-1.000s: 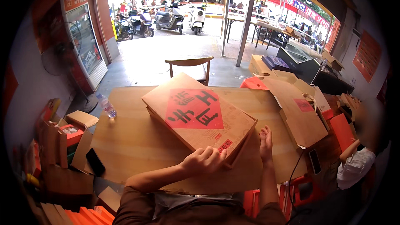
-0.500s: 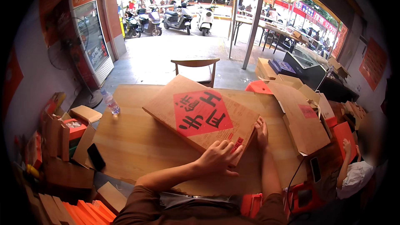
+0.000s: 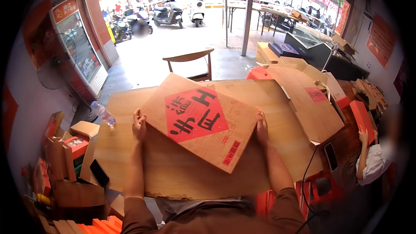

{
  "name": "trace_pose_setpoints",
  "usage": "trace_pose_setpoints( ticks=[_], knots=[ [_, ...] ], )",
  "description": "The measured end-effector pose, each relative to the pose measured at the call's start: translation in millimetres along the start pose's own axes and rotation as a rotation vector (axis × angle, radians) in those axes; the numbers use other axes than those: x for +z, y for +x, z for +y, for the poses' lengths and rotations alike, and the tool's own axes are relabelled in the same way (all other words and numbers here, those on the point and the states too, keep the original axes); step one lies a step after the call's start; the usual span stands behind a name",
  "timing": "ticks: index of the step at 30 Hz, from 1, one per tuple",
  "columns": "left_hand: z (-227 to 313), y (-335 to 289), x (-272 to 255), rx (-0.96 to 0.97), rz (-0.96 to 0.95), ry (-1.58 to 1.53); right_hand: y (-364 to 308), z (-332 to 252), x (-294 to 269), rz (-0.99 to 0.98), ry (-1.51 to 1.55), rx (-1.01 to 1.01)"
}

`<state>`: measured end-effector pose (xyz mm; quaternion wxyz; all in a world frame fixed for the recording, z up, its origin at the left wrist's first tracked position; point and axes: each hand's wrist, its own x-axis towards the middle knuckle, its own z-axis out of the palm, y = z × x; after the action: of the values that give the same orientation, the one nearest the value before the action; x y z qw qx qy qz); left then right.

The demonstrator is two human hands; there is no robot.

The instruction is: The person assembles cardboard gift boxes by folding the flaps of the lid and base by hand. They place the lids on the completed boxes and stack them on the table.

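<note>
1. Main thing here is the big flat cardboard gift box; it's over the middle of the wooden table, turned at an angle, one corner pointing back toward the person; can't tell if its underside touches the wood or is slightly raised
2. Left hand is on the box's left corner, fingers part-curled along the edge; right hand does the same at the right corner; so the box is held between the two, neither hand spread wide; the undersides of the grip are hidden
3. Label stuff: huge red diamond label on top with bold black brush-style characters, sitting askew to the person; plus a small dark-red printed strip near the closest corner, and fainter line printing on the bare brown card
4. Similar brown carton off to the right, with a smaller red label; dark lettering on that one is too small to make out
5. Plastic water bottle at the table's left edge, its label pretty much a blur; black smartphone nearer the person on that side
6. Further out: drinks fridge under an orange header sign with white writing; orange-red wall poster on the right, text illegible; co-worker's hand on a red box
</note>
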<state>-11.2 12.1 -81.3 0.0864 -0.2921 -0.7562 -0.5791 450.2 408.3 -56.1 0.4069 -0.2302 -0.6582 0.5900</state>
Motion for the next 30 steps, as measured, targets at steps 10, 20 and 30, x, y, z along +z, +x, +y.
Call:
trace_pose_setpoints(
  ticks=[10, 20, 30],
  knots=[
    [-33, 33, -15, -0.224, 0.152, -0.197, -49, -41, 50, -0.014, 0.093, -0.011],
    [-22, 24, -9, -0.155, 0.23, -0.261, -51, -43, 57, 0.136, 0.054, -0.084],
    [97, -71, -14, -0.025, -0.059, 0.217, -46, -41, 45, 0.057, 0.031, -0.052]
  ],
)
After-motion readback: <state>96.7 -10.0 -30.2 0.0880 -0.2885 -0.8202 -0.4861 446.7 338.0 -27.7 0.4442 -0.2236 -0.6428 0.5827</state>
